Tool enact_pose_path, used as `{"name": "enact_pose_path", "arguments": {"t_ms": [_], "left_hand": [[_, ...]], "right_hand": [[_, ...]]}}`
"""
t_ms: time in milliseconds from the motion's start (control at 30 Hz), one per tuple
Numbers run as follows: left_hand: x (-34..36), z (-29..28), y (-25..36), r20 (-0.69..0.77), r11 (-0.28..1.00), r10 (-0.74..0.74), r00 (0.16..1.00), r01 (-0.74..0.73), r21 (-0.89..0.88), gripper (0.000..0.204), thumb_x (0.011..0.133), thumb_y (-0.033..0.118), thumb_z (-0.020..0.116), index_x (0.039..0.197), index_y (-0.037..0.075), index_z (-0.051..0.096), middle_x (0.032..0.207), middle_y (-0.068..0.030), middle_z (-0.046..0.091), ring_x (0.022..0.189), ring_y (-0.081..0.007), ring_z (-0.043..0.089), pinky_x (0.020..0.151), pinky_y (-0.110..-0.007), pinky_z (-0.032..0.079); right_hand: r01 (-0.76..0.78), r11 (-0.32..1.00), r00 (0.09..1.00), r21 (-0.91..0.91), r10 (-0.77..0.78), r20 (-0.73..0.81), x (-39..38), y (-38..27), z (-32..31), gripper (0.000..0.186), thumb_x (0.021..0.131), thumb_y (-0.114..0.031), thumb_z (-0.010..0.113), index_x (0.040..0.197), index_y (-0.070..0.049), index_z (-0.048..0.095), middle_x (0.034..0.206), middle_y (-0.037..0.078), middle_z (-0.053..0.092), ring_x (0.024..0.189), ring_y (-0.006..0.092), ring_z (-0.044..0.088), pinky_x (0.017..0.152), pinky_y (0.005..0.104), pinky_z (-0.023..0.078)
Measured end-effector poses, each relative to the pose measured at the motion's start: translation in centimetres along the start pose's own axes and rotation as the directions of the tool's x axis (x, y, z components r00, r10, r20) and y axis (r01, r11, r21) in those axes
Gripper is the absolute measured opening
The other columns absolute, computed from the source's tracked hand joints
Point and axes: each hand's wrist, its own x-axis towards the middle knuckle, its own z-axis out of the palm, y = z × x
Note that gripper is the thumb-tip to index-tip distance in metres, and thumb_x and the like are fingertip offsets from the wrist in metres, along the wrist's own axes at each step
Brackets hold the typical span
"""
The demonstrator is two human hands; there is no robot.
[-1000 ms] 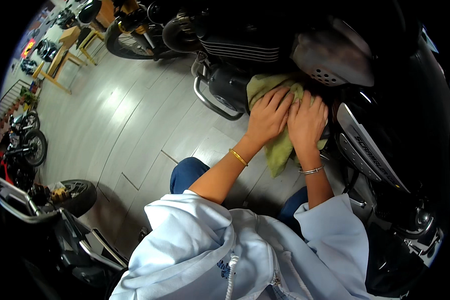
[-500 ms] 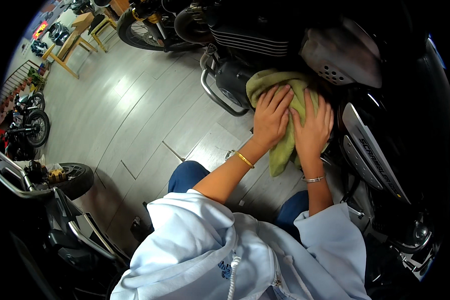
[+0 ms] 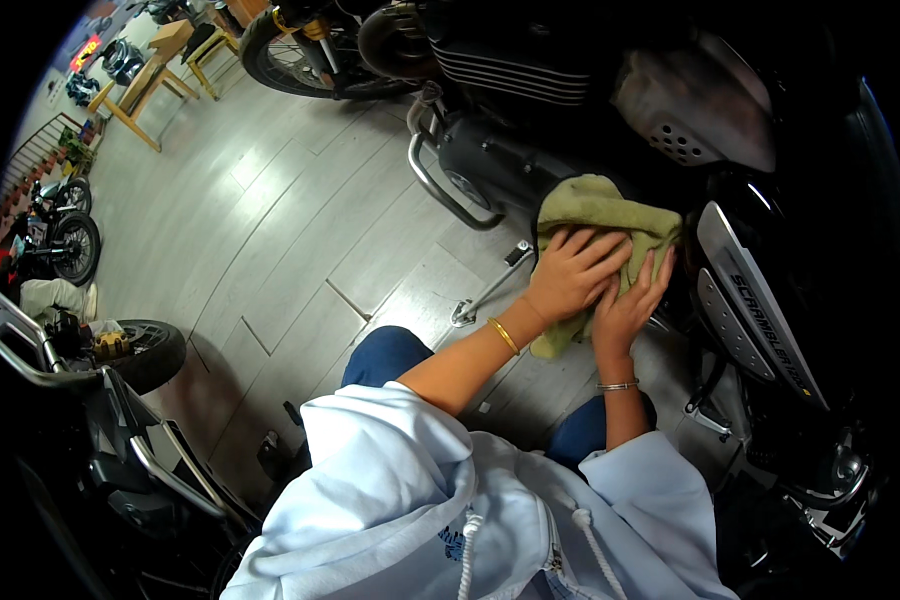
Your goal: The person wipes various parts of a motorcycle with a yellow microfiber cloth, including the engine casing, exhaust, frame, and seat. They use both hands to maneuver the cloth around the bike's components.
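Grip first: 2 hands on 1 cloth. Left hand [image 3: 575,275] lies over the olive-green cloth [image 3: 610,203], fingers near straight; right hand [image 3: 625,315] comes up beside it, fingers angled up on the cloth, fingertips close to the left hand's. Whether any fold is pinched between thumb and fingers, cannot tell. Cloth is low on the motorcycle's side, bunched, top edge near the black bolted engine cover [image 3: 500,155], lower corner hanging below the hands. Surface under it is hidden. To handle it well, I'd say: spread the bunch flat, even pressure from both hands, tuck that loose corner up; it could snag on the silver stand-like leg [image 3: 495,285] just left. Gold bangle [image 3: 504,336] and silver bracelet [image 3: 618,385] look like scratch risks, so wrists are best off the bodywork. Farther out, watch knuckles around the chrome guard bar [image 3: 430,180] at left and silver side panel [image 3: 725,250] at right; perforated metal panel [image 3: 700,105] sits above.
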Motion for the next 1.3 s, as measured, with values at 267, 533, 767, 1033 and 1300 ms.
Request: {"name": "enact_pose_path", "arguments": {"t_ms": [267,533,767,1033,1300], "left_hand": [[2.0,-1.1,-1.1,0.14,0.979,0.2,0.97,-0.202,0.001,0.05,0.079,0.03,0.063,0.128,0.017,0.057,0.133,-0.0008,0.054,0.114,-0.0191,0.053,0.097,-0.038,0.04],[5.3,-1.5,-3.6,-0.047,0.996,0.093,0.995,-0.093,0.007,0.037,0.084,0.022,0.054,0.118,0.01,0.061,0.129,-0.0072,0.059,0.117,-0.0229,0.056,0.101,-0.039,0.041],[5.2,-1.3,-5.9,-0.144,1.0,-0.007,0.99,0.007,-0.001,0.041,0.087,0.026,0.043,0.119,0.008,0.064,0.124,-0.0079,0.062,0.114,-0.0238,0.058,0.099,-0.038,0.042],[4.2,-1.6,-9.5,-0.203,0.998,-0.034,0.979,0.045,0.051,0.038,0.089,0.021,0.043,0.116,0.009,0.065,0.115,-0.0064,0.066,0.099,-0.0238,0.062,0.088,-0.038,0.045],[3.6,-1.7,-10.4,-0.182,1.0,-0.015,0.983,0.015,-0.003,0.037,0.09,0.024,0.042,0.113,0.005,0.064,0.114,-0.013,0.065,0.102,-0.0297,0.061,0.09,-0.04,0.043]], "right_hand": [[-0.088,0.996,0.995,-0.012,0.088,0.055,-0.7,-1.0,-0.4,0.067,0.094,-0.027,0.057,0.144,0.004,0.026,0.149,0.029,0.024,0.135,0.0476,0.03,0.109,0.0514,0.03],[-0.027,0.999,0.979,-0.042,0.035,0.199,6.4,-2.1,-1.3,0.077,0.075,-0.024,0.075,0.141,-0.005,0.041,0.141,0.022,0.039,0.129,0.0409,0.039,0.108,0.0495,0.032],[0.133,0.982,0.959,-0.13,-0.094,0.269,9.9,-3.3,-0.8,0.074,0.07,-0.037,0.077,0.131,-0.003,0.049,0.122,0.02,0.051,0.112,0.0379,0.049,0.099,0.0477,0.038],[0.294,0.871,0.875,-0.394,-0.08,0.477,12.4,-6.3,2.2,0.072,0.068,-0.047,0.076,0.119,-0.003,0.052,0.103,0.011,0.057,0.095,0.0246,0.055,0.084,0.0384,0.041],[0.298,0.836,0.897,-0.461,-0.08,0.436,12.6,-7.7,4.0,0.043,0.082,-0.035,0.06,0.112,-0.005,0.057,0.103,0.009,0.058,0.097,0.0236,0.055,0.089,0.0417,0.039]]}}
